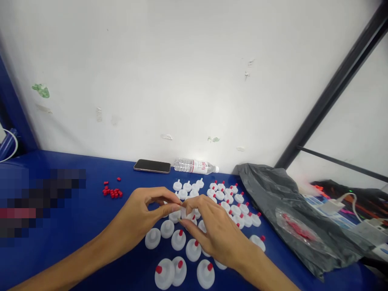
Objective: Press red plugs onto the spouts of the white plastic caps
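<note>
My right hand (209,226) pinches a white round cap piece (187,213) between thumb and fingers, above the blue table (91,226). My left hand (151,210) meets it from the left, thumb and index finger pressed together at the piece's tip; whatever they hold is too small to make out. Around and below the hands stand several white discs with nozzles, many with red caps, such as a front disc (205,274). Others have bare white nozzles, like a disc (152,238) near my left wrist. Small red caps (112,193) lie in a loose pile left of my left hand.
A phone (152,166) and a clear plastic bottle (195,166) lie along the white wall. To the right, a dark grey plastic bag (273,202) carries a clear packet (298,228) of red pieces. Cables and white adapters (333,206) sit farther right.
</note>
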### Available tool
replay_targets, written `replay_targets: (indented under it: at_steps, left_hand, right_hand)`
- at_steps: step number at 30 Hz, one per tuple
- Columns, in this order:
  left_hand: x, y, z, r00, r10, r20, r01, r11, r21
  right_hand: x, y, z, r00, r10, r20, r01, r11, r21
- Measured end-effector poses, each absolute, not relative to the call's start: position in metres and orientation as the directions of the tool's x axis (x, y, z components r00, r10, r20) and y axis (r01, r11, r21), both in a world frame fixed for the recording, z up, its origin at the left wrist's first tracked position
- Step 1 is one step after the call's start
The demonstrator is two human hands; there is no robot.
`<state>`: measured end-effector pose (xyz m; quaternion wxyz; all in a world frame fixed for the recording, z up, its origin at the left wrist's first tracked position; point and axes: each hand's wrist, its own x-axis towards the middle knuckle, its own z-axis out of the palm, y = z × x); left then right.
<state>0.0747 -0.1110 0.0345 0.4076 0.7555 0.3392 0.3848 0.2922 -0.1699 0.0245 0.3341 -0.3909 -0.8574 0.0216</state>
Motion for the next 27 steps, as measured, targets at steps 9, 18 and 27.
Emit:
replay_targets:
  at_steps: [9, 18, 27]
  left_hand:
    - [0.074, -0.109, 0.030, 0.474, 0.809, 0.348, 0.333, -0.530, 0.780]
    - [0.072, -0.115, 0.015, 0.652, 0.622, 0.433, 0.451, -0.778, 0.438]
    - [0.074, -0.123, 0.015, 0.659, 0.652, 0.375, 0.395, -0.725, 0.565]
  right_hand:
    - [0.294, -0.165, 0.015, -0.339, 0.655, 0.676, 0.649, 0.682, -0.336]
    - [0.292, -0.164, 0.009, -0.420, 0.558, 0.715, 0.626, 0.749, -0.217]
    - [0.292, -0.168, 0.003, -0.560, 0.421, 0.713, 0.622, 0.783, 0.026]
